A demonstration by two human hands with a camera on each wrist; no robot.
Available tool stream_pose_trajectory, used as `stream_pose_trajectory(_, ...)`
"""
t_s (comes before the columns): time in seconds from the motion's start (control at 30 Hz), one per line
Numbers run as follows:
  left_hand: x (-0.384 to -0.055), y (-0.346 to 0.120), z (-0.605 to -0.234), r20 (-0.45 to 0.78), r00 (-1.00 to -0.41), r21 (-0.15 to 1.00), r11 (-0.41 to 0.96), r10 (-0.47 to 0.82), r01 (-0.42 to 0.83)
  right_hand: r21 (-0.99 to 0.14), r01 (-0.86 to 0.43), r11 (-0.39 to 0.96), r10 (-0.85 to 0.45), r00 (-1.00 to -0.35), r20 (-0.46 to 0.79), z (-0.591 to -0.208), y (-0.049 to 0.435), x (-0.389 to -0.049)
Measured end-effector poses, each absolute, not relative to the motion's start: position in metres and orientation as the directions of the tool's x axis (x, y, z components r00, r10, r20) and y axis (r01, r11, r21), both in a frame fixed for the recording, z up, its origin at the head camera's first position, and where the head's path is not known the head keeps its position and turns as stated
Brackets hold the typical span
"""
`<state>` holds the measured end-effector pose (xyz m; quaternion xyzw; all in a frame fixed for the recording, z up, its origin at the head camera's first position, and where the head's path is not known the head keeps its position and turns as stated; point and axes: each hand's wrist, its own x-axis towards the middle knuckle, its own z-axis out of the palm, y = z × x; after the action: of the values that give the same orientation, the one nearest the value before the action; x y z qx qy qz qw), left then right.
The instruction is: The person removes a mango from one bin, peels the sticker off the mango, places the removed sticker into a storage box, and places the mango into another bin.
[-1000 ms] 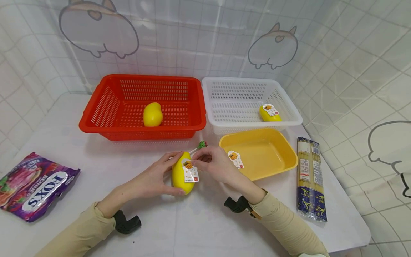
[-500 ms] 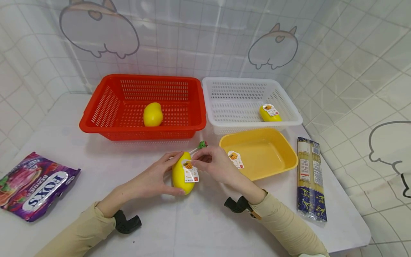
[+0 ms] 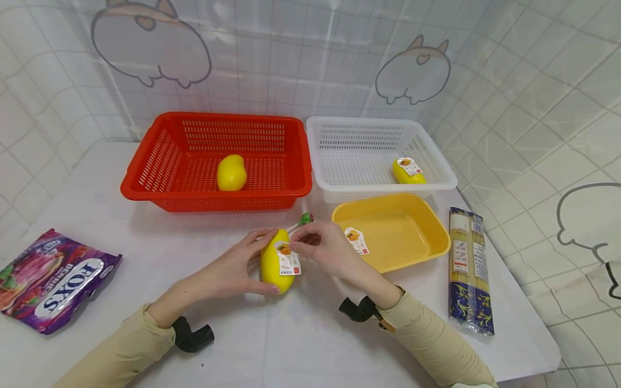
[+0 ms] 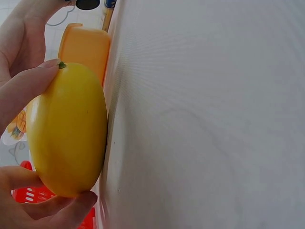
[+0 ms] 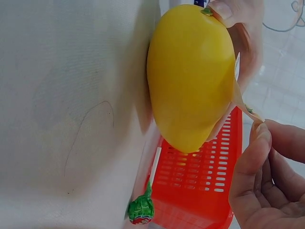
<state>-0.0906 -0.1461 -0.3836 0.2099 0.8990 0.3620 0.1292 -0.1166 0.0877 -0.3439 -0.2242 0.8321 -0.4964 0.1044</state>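
Observation:
A yellow mango (image 3: 270,267) lies on the table before me, and my left hand (image 3: 233,270) holds it, thumb at one end and fingers at the other. The left wrist view shows the thumb by the green stem tip of the mango (image 4: 71,129). A white sticker (image 3: 289,262) with a mango picture and print lies against the fruit's right side. My right hand (image 3: 331,249) pinches its upper edge between thumb and forefinger. In the right wrist view, the pinched part of the sticker (image 5: 242,101) stands away from the skin.
Behind are a red basket (image 3: 233,202) and a white basket (image 3: 383,188), each with one mango; the white basket's mango (image 3: 406,173) bears a sticker. A yellow tray (image 3: 402,237) has a loose sticker (image 3: 356,241). Around lie a lollipop (image 3: 306,218), noodle packet (image 3: 469,269) and FOX'S bag (image 3: 55,283).

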Motion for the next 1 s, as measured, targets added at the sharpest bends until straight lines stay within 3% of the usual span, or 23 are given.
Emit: stream_pose_trajectory(1.0, -0.0922, -0.1464, -0.3845, -0.097, -0.875, 0.709, 0.650, 0.474, 0.273, -0.867, -0.301, 0.398, -0.468, -0.879, 0.090, -0.3385, 0.0895, -0.1135)
